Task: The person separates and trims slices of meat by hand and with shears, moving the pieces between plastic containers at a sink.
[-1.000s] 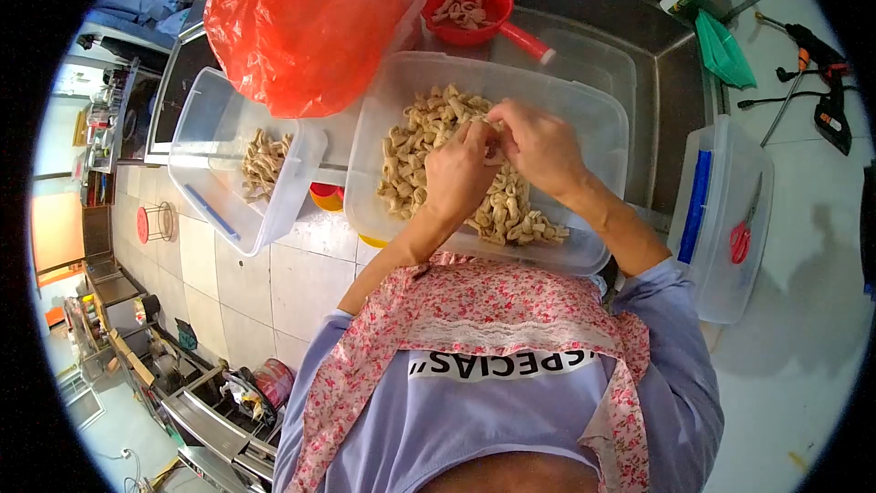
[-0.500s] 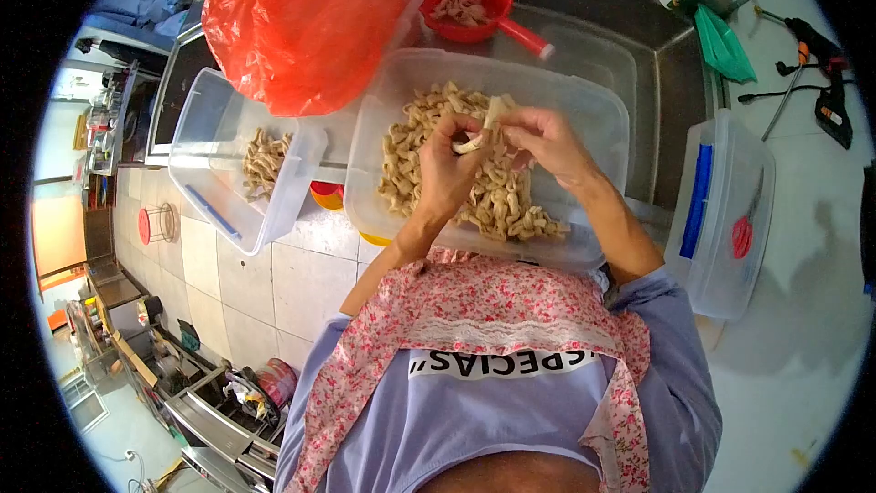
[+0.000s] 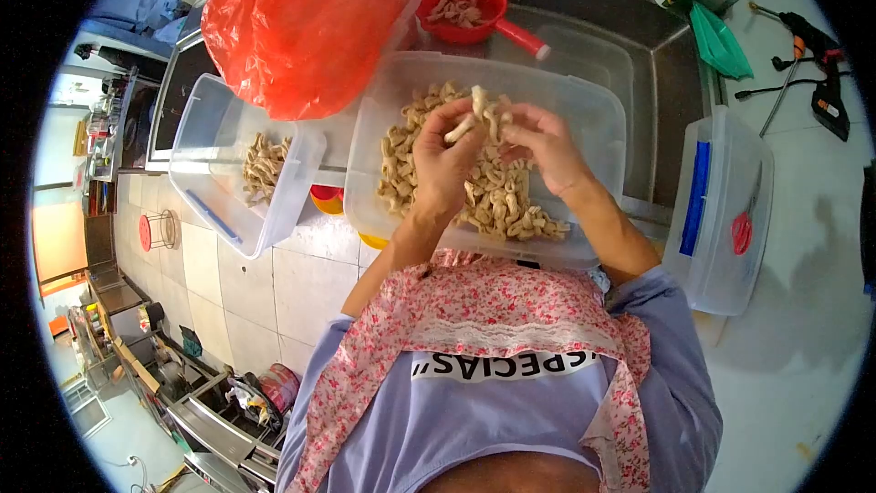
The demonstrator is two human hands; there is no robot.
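Observation:
A pale, twisted strip (image 3: 482, 110) is held between my two hands, above a wide clear plastic tub (image 3: 584, 110). My left hand (image 3: 445, 153) has its fingers closed on the strip's left end. On the other side, my right hand (image 3: 546, 148) pinches it from the right. Beneath both hands a heap of beige knotted pieces (image 3: 502, 203) covers the left and middle of the tub. More such pieces (image 3: 265, 164) lie in a smaller clear container (image 3: 205, 164) at the left.
A red plastic bag (image 3: 292, 32) bulges behind the containers. Behind the tub sits a red handled strainer (image 3: 497, 2) with pale pieces. A lidded box (image 3: 721, 210) with red scissors (image 3: 742, 230) is at the right. A stool (image 3: 157, 231) stands on the floor.
The strip has changed from stretched and smooth to a bunched, twisted shape between my fingers. Both hands have shifted slightly.

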